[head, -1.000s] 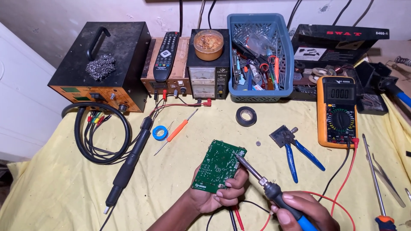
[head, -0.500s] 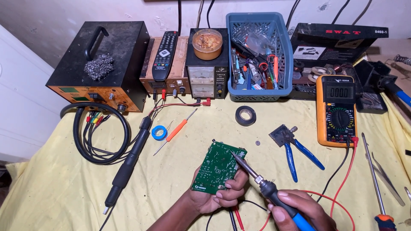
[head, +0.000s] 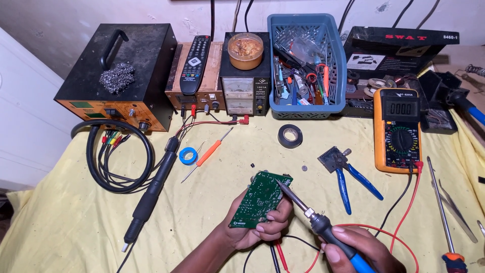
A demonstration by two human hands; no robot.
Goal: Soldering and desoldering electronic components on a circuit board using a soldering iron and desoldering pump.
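two bare hands, left hand (head: 252,230), right hand (head: 361,247); forearms unsleeved, no gloves.

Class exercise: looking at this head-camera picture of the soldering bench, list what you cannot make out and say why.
Head view only:
- Right hand: cut off by the bottom edge, as is the soldering iron handle's end.
- Circuit board: its underside faces away; the left hand fingers cover its lower corner.
- Blue basket: contents too cluttered to identify.
- Iron tip contact: too small to tell.

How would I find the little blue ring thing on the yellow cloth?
Start at the big black box at the back left, with the black cable coil in front. Just right of that coil lies a black wand-shaped handpiece. The small blue solder spool sits beside its top end, touching an orange screwdriver; it is the only blue ring there.
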